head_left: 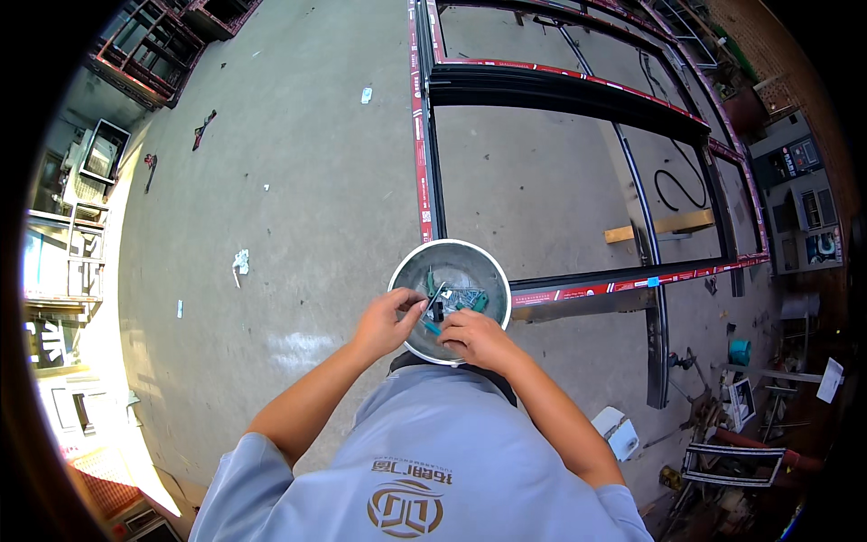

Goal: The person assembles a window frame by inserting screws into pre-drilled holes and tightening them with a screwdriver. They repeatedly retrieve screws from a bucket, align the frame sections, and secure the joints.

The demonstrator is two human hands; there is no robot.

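Currently: one slim metal fastener (pixel 437 296), pinched in my left hand (pixel 386 322), long axis slanting toward the far right of the bucket (pixel 406 271); one teal piece (pixel 433 329), by my right hand (pixel 479 337), grip undeterminable.

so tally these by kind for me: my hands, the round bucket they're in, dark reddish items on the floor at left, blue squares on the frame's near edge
Left hand and right hand: 2
Round bucket: 1
Dark reddish items at left: 2
Blue square on the frame: 1
Total: 6
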